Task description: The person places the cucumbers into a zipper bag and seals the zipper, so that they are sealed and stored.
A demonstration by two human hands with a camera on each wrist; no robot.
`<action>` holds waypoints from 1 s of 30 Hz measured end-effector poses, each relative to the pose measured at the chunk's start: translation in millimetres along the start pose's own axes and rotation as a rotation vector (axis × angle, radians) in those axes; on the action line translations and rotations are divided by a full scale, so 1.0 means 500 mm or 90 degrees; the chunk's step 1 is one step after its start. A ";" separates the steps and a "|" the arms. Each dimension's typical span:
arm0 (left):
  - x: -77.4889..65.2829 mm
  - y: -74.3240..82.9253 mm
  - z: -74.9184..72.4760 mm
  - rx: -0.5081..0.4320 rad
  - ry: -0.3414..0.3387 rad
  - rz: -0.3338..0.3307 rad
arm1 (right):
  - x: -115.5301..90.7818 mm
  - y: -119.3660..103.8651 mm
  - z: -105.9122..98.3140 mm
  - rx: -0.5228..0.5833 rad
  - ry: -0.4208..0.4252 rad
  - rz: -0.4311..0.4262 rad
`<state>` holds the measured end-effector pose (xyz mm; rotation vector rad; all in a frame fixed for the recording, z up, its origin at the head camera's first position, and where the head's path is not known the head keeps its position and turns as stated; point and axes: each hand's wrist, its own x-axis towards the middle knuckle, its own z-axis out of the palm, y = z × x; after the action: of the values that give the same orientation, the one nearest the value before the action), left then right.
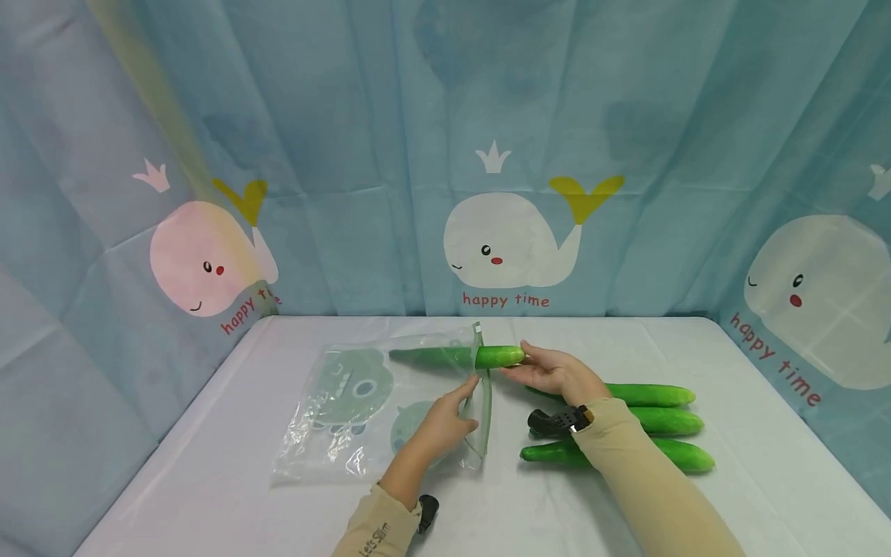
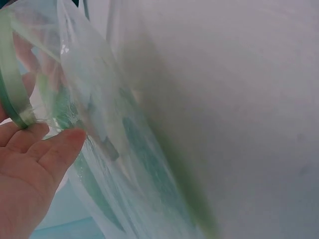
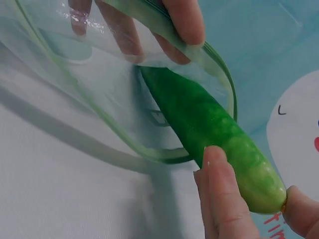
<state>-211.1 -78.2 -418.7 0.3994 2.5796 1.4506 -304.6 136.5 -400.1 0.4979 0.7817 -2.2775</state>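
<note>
A clear zip bag (image 1: 306, 456) with green animal prints and a green zip edge lies on the table, its mouth facing right. My left hand (image 1: 442, 425) pinches the rim of that mouth; in the right wrist view the left fingers (image 3: 184, 25) hold the upper edge up and the mouth gapes. My right hand (image 1: 557, 373) holds a green cucumber (image 1: 500, 356) by its pale outer end, thumb at the tip and fingers along the side. Most of the cucumber lies inside the bag, seen through the plastic; the pale end sticks out.
Beside and partly under the right forearm lie three more cucumbers: a rear one (image 1: 654, 395), a middle one (image 1: 671, 422) and a front one (image 1: 685, 455). A white-covered table (image 1: 209, 495) carries everything. A blue curtain (image 1: 348, 255) with whale prints stands behind and at both sides.
</note>
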 end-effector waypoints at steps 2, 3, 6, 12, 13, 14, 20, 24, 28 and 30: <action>0.001 -0.001 0.000 -0.001 -0.001 0.000 | 0.001 0.005 0.004 0.035 0.007 -0.003; 0.001 -0.001 0.001 0.000 -0.002 -0.001 | 0.002 0.007 0.006 0.039 0.008 -0.006; 0.000 0.000 0.001 -0.003 0.000 -0.004 | 0.005 0.013 0.011 0.055 0.011 -0.016; 0.000 0.002 0.001 -0.002 0.002 -0.004 | 0.014 0.021 0.015 0.000 0.034 -0.042; 0.000 0.002 0.001 0.000 0.001 -0.004 | 0.015 0.022 0.016 0.000 0.034 -0.044; 0.000 0.003 0.001 0.002 0.001 -0.004 | 0.017 0.023 0.017 -0.008 0.033 -0.044; 0.000 0.002 0.000 0.006 0.000 -0.003 | 0.033 0.032 0.029 -0.040 0.029 -0.037; 0.001 0.001 0.000 0.006 -0.001 -0.001 | 0.040 0.037 0.038 -0.032 0.036 -0.034; 0.002 0.002 0.001 0.006 -0.004 0.000 | 0.048 0.040 0.045 -0.042 0.040 -0.024; 0.002 0.002 0.001 0.006 -0.004 0.002 | 0.053 0.041 0.049 -0.064 0.033 -0.024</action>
<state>-211.8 -77.1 -417.9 0.4091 2.5831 1.4365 -311.8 96.0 -404.1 0.5006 0.9339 -2.2550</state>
